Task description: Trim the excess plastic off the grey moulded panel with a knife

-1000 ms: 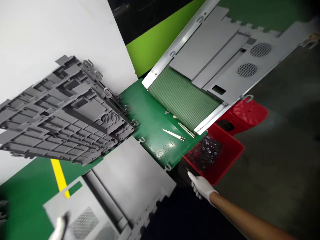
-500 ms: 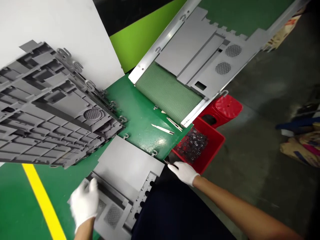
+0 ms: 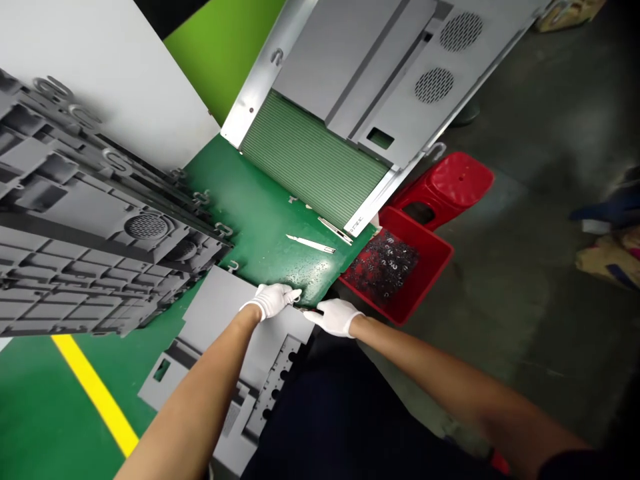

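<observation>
A grey plastic panel (image 3: pixel 220 303) lies in front of me on the green table, partly covered by my left forearm. My left hand (image 3: pixel 273 300), in a white glove, is closed at the panel's far right edge, its fingers pinching a small hook-shaped plastic tab (image 3: pixel 297 298). Just right of it, my gloved right hand (image 3: pixel 336 316) is wrapped round what looks like a pair of nippers (image 3: pixel 311 310), mostly hidden by the fingers. The tool's tip points at the tab, close to my left fingertips; whether it touches cannot be seen.
Stacked grey panels (image 3: pixel 100 220) stand at left. A conveyor (image 3: pixel 315 163) carries another panel (image 3: pixel 345 67). A craft knife (image 3: pixel 310 244) and a second slim tool (image 3: pixel 335 230) lie on the green table (image 3: pixel 250 213). Right are a red bin (image 3: pixel 425 273) of plastic scraps and a red stool (image 3: pixel 460 180).
My left hand has left the panel's near left part and moved to the tab at its far right edge. My right hand has brought the nippers in beside it. The view has shifted.
</observation>
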The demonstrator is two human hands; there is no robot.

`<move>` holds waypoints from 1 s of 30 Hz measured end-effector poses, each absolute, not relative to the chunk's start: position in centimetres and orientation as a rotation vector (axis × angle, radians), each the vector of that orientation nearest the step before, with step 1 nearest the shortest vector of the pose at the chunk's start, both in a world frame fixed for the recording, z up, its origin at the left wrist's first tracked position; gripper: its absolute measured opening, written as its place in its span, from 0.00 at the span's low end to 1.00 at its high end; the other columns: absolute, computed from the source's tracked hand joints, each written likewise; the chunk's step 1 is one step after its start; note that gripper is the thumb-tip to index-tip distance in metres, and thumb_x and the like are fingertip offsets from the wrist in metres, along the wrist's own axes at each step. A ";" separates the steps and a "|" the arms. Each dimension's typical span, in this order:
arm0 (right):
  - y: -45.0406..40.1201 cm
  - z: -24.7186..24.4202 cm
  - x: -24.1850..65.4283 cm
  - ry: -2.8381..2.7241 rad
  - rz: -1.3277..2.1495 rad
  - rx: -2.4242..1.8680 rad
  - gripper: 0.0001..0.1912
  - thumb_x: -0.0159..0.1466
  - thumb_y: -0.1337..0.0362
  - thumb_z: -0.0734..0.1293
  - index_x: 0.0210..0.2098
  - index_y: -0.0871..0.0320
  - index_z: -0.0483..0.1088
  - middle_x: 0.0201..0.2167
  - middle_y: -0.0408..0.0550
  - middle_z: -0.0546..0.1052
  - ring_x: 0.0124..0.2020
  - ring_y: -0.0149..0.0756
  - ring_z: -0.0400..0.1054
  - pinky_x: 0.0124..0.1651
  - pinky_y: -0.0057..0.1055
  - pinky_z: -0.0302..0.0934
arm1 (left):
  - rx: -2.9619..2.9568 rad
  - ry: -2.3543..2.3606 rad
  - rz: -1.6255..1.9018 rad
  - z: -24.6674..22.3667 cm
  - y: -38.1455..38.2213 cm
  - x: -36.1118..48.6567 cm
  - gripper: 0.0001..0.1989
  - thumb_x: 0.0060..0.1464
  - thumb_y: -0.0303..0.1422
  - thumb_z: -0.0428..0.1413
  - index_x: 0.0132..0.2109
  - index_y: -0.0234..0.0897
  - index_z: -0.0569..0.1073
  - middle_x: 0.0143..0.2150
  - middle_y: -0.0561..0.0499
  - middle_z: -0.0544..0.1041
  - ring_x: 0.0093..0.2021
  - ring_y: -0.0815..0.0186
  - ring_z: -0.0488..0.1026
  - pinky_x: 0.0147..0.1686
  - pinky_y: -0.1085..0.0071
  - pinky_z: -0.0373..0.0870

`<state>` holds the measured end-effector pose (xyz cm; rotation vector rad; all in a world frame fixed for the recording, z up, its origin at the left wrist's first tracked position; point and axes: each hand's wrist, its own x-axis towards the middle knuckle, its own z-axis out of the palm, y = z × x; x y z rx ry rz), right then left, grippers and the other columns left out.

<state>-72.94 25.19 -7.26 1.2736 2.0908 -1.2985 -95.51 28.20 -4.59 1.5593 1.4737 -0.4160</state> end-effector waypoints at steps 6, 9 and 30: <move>26.3 -6.9 -73.2 2.118 -1.296 1.184 0.44 0.63 0.29 0.44 0.42 0.55 0.77 0.44 0.60 0.81 0.47 0.53 0.75 0.46 0.41 0.65 | 1.480 1.495 -0.438 -4.2 28.3 -94.8 0.26 0.62 0.56 0.43 0.37 0.46 0.77 0.35 0.55 0.81 0.41 0.60 0.76 0.55 0.61 0.60; 26.6 -6.6 -73.5 2.145 -1.260 1.164 0.46 0.63 0.30 0.43 0.42 0.56 0.77 0.43 0.61 0.81 0.46 0.54 0.76 0.45 0.42 0.66 | 1.466 1.504 -0.440 -4.0 28.3 -94.7 0.26 0.62 0.56 0.43 0.36 0.45 0.77 0.35 0.56 0.81 0.41 0.61 0.76 0.55 0.61 0.60; 26.0 -5.7 -74.5 2.097 -1.183 1.203 0.44 0.66 0.33 0.43 0.47 0.58 0.76 0.44 0.63 0.80 0.47 0.53 0.75 0.46 0.42 0.65 | 1.499 1.490 -0.367 -4.1 27.7 -95.0 0.24 0.64 0.53 0.41 0.35 0.44 0.74 0.34 0.58 0.80 0.39 0.65 0.74 0.55 0.62 0.58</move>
